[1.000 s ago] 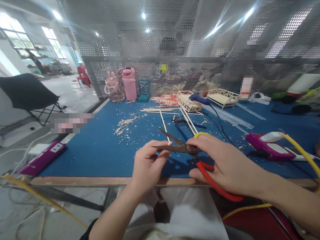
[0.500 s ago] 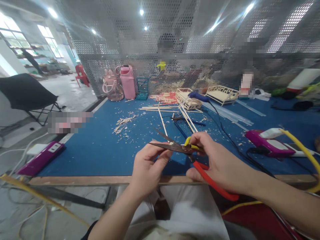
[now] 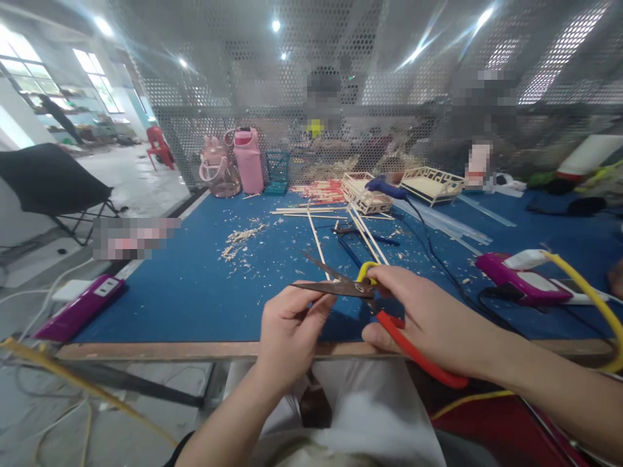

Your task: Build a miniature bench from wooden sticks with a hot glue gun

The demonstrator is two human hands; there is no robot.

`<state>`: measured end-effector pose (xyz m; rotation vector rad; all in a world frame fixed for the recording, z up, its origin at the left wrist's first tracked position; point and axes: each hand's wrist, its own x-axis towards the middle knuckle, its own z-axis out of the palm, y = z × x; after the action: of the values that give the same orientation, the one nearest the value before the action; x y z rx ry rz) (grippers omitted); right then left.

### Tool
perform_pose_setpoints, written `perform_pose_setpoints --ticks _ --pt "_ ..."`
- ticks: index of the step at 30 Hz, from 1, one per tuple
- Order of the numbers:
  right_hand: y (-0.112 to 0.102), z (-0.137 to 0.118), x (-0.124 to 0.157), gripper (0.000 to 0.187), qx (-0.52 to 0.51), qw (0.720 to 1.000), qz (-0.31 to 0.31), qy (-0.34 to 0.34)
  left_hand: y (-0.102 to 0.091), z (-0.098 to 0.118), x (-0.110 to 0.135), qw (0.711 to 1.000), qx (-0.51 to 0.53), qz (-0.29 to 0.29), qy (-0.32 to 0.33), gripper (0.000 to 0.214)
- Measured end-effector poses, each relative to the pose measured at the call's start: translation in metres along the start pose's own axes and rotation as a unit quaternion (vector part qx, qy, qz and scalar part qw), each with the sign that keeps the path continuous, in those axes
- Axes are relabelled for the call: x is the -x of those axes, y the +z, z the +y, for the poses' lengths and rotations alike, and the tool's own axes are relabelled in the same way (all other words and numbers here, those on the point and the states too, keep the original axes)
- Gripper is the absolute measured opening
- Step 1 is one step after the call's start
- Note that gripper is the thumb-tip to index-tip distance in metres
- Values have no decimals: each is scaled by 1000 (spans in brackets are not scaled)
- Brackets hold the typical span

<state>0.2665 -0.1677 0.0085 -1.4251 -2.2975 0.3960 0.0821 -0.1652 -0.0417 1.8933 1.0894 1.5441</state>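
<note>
My right hand [image 3: 423, 311] is closed around the scissors [image 3: 343, 287], which have one yellow handle and one red one. Their dark blades stand apart and point left, over the front of the table. Close below the blades, my left hand [image 3: 292, 318] pinches thumb and forefinger together. A tiny pale piece, perhaps wood, shows at those fingertips between the blades; most of it is hidden. Beyond the hands lie thin wooden sticks [image 3: 318, 241] and a pair of blue-handled pliers [image 3: 348, 239].
Wood scraps [image 3: 238, 241] litter the blue tabletop [image 3: 180, 292]. Farther back are small wooden frames [image 3: 431, 185], a blue glue gun [image 3: 387, 188], red-tipped sticks [image 3: 318, 191] and a pink bottle [image 3: 249, 159]. Purple power strips [image 3: 80, 308] lie at both sides, with a black cord at right.
The scissor blades have closed slightly and the yellow handle has shifted a little upward. My left hand stays almost in place, still pinching.
</note>
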Motion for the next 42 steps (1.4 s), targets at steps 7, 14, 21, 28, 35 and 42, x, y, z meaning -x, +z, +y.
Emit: perform_pose_setpoints --ticks 7,14,21,28,35,42 --pt "0 -4 2 27 16 1000 0 -17 6 2 5 999 -14 43 12 15" --pt "1 -2 2 19 40 999 20 -26 6 2 5 998 -13 37 55 16" --pt "8 9 -3 17 73 997 15 32 4 7 -1 994 -51 50 88 18" --pt "17 15 -16 18 -61 994 -50 77 9 -3 -2 999 -10 39 30 13" --pt "11 9 -12 16 -62 993 -67 78 7 -1 -2 986 108 76 -104 19" --pt "13 9 -9 14 27 999 10 -23 6 -1 2 991 84 41 -91 18"
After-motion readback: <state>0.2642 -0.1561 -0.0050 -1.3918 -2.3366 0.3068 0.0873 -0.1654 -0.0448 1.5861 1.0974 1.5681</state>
